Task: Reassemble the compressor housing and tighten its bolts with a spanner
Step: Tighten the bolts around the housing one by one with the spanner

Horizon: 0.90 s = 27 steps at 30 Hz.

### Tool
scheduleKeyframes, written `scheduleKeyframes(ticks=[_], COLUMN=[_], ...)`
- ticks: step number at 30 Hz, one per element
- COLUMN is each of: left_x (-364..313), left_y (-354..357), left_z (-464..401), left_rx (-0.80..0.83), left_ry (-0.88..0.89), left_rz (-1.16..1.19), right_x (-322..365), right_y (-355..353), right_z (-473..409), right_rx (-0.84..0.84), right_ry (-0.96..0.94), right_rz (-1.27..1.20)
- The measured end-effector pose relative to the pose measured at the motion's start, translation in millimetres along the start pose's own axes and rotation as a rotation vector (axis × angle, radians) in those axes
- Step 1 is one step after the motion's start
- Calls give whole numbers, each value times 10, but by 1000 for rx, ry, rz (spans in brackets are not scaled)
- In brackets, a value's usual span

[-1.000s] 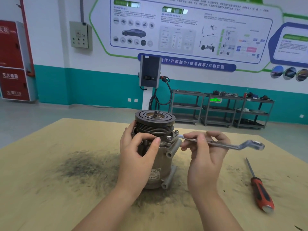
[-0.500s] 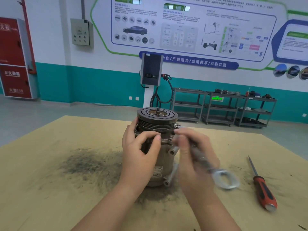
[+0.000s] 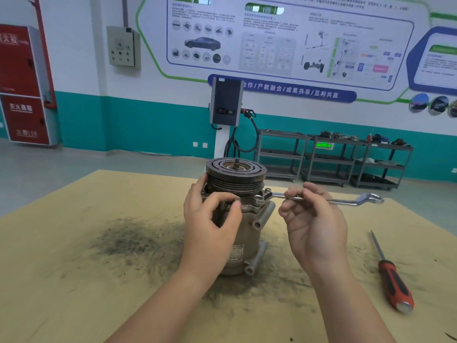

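Nearest the camera, two bare forearms reach forward over a tan table [image 3: 74, 280] whose surface carries a wide dark smudge [image 3: 138, 243] of grime to the left of centre. On the right side of the table, well apart from the hands, lies a screwdriver [image 3: 393, 280] with a red and black handle, its thin blade pointing away. The left hand [image 3: 210, 224] wraps round the upper body of the compressor [image 3: 237, 214], thumb and fingers curled against the metal just under the pulley, gripping it. The compressor stands upright near the middle of the table, its grooved dark pulley [image 3: 236, 173] on top and a small label low on its pale housing. The right hand [image 3: 314, 219] is just to the right of it, fingers curled and pinching the shaft of a spanner [image 3: 346, 200] between thumb and fingertips. The spanner lies roughly level, its near end seated over a bolt [image 3: 267, 191] on the housing flange, its far ring end sticking out to the right past the hand. Beyond the table are a grey floor, a wall-mounted charger [image 3: 226, 102] with a looped cable, metal shelf carts [image 3: 333, 159], a red cabinet [image 3: 24, 85] at far left, and a large wall poster [image 3: 284, 38].
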<state>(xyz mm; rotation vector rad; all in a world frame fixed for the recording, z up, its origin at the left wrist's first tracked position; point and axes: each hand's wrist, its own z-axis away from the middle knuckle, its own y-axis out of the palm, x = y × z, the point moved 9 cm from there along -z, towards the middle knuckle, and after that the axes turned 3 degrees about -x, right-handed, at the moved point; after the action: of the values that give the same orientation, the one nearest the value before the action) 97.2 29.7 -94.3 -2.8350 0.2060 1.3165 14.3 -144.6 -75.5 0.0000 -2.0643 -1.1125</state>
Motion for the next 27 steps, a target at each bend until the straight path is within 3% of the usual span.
scheduleKeyframes(ticks=[4, 8, 11, 15, 20, 22, 27], left_x=[17, 51, 79, 81, 284, 378, 446], left_y=[-25, -91, -115, -133, -141, -111, -49], left_z=[-14, -29, -26, -45, -150, -154, -101], left_rx=[-34, -96, -131, -170, -106, -28, 82], left_ry=[-24, -34, -39, -55, -194, -241, -272], left_rz=[15, 45, 41, 81, 46, 19, -51], right_x=[-17, 176, 190, 3, 0, 124, 243], right_y=[-77, 43, 223, 523, 676, 625, 264], right_z=[25, 293, 531, 747, 782, 739, 339], right_rx=[-83, -61, 43, 276, 500, 444, 152], right_ry=[-64, -450, -677, -855, -902, -863, -417], right_rz=[79, 353, 484, 844, 895, 756, 239])
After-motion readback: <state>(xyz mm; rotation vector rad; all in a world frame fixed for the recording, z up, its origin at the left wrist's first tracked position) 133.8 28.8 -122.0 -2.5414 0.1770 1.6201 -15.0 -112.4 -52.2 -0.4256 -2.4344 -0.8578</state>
